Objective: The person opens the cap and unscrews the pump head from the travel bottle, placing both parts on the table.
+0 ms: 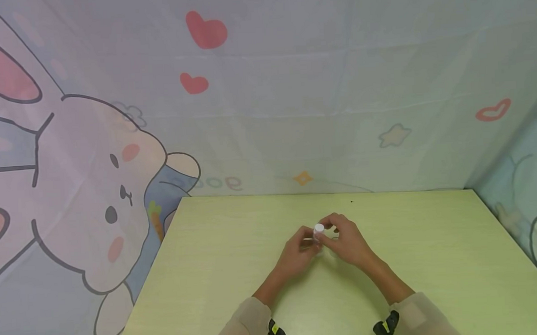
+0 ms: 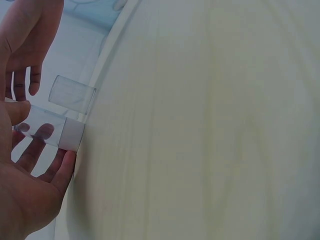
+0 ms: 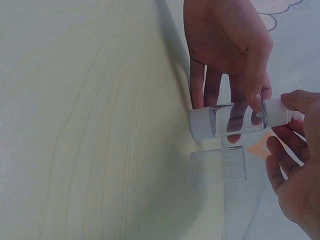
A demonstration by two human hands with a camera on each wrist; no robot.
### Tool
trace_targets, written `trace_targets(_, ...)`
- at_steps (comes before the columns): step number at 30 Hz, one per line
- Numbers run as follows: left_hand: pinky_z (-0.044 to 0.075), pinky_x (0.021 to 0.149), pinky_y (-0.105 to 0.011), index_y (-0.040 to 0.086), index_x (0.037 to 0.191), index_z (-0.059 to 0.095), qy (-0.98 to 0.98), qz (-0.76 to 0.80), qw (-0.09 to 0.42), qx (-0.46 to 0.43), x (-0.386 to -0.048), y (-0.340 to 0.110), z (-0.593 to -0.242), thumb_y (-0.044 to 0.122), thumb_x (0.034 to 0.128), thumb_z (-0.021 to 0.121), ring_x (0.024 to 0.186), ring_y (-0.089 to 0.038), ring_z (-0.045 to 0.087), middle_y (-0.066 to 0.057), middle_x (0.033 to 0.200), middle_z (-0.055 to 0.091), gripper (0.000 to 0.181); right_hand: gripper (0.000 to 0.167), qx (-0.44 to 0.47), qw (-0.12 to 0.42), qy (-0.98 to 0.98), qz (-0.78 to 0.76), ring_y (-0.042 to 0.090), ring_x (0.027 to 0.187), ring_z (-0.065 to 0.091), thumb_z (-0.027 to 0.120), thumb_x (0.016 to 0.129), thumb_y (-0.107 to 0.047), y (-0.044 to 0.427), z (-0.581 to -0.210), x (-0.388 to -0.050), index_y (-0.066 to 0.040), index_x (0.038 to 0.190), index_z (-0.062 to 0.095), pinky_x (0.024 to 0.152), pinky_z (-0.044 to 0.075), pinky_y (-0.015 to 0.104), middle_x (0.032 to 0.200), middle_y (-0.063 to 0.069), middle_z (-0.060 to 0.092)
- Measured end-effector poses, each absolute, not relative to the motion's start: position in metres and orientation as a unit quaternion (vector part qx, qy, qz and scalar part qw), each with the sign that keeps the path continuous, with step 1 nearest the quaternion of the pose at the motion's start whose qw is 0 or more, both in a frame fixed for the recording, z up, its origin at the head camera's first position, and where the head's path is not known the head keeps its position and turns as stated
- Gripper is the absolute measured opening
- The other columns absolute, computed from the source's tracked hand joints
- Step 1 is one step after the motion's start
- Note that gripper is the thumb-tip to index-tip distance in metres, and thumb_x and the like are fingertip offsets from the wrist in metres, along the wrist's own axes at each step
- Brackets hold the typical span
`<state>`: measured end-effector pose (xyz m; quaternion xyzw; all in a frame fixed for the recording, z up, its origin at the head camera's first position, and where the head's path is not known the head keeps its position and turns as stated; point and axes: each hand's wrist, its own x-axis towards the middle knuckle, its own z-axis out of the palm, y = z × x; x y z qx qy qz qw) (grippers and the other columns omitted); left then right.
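Observation:
A small clear cylindrical bottle (image 3: 225, 120) with a white base and a white collar and top (image 1: 318, 228) stands upright on the table between both hands. My left hand (image 1: 296, 253) holds its body, the thumb and fingers around the transparent wall and lower fingers by the white base. With thumb and fingers, my right hand (image 1: 352, 243) pinches the white top; its other fingers are bent loosely away. Beside the bottle stands a clear open cylinder (image 3: 220, 165), like a cap, which neither hand touches. In the left wrist view the right hand partly hides the bottle's top.
The pale yellow-green wooden table (image 1: 219, 269) runs back to a cloth backdrop (image 1: 284, 112) printed with a rabbit and hearts. A small dark speck (image 1: 352, 201) lies near the table's back edge. Black wrist cameras (image 1: 276, 333) sit at both sleeves.

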<state>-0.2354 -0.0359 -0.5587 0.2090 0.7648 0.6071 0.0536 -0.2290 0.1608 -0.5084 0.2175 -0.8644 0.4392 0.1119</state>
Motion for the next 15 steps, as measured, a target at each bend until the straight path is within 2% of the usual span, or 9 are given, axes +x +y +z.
trace_targets(9,0.056,0.104,-0.037,0.02,0.125,0.063,0.765,0.606,0.05,0.211,-0.2357,-0.0352,-0.559,0.024,0.1061,0.068,0.129,-0.027,0.064,0.002,0.134,0.066,0.02,0.021,0.225,0.12,-0.864,0.435,0.024,0.108,0.062,0.079,0.098,-0.02,0.1607,-0.51,-0.2284,-0.012,0.116,0.07,0.089,0.054,0.05,0.11,-0.001,0.069)
trace_targets(15,0.055,0.105,-0.036,0.021,0.125,0.063,0.767,0.603,0.052,0.211,-0.2352,-0.0355,-0.5579,0.027,0.1062,0.069,0.129,-0.026,0.064,0.003,0.134,0.066,0.02,0.026,0.224,0.124,-0.86,0.441,0.028,0.109,0.061,0.079,0.098,-0.022,0.1607,-0.5107,-0.2268,-0.011,0.119,0.068,0.089,0.054,0.055,0.114,0.002,0.068)
